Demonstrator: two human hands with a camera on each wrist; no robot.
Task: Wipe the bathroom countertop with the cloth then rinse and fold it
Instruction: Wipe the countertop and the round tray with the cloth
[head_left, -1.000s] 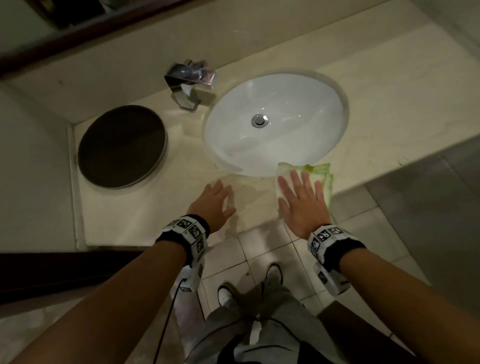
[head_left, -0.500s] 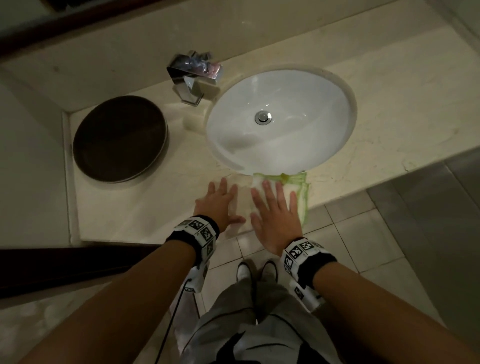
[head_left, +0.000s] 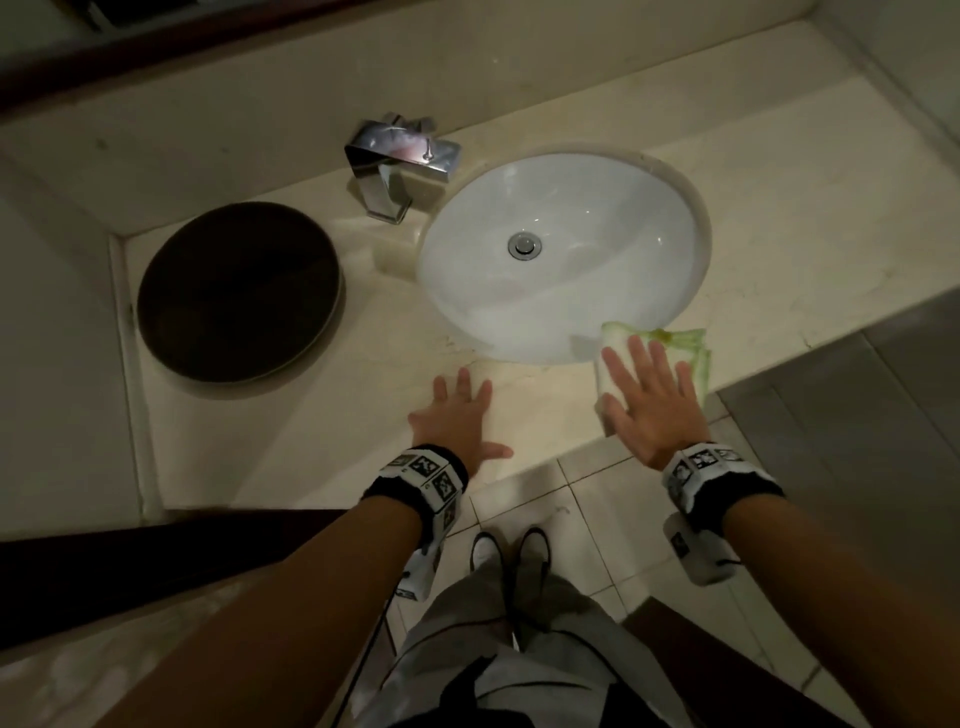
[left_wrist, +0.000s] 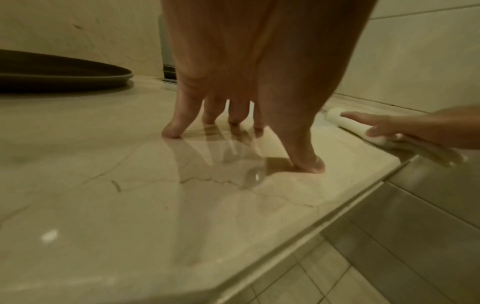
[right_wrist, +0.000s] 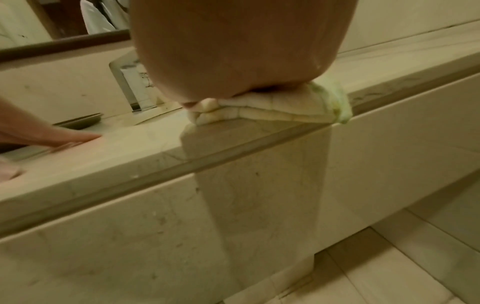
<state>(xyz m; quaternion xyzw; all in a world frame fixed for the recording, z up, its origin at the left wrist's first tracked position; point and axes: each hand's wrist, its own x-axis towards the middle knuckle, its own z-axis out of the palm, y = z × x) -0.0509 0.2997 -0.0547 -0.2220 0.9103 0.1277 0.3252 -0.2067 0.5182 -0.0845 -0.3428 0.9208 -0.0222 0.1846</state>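
A white sink (head_left: 566, 249) is set into the countertop (head_left: 322, 415); a chrome faucet (head_left: 400, 161) stands behind its left rim, and a dark round tray (head_left: 236, 291) sits at the far left. Your right hand (head_left: 652, 410) lies flat, fingers straight and spread, pressing the folded cloth (head_left: 685, 345) onto the counter's front edge by the sink rim. Your left hand (head_left: 457, 421) rests on the bare counter, well apart from the cloth, fingers spread and fingertips (left_wrist: 172, 131) touching the surface.

No readable text; wristbands (head_left: 426, 470) carry only black-white marker squares.
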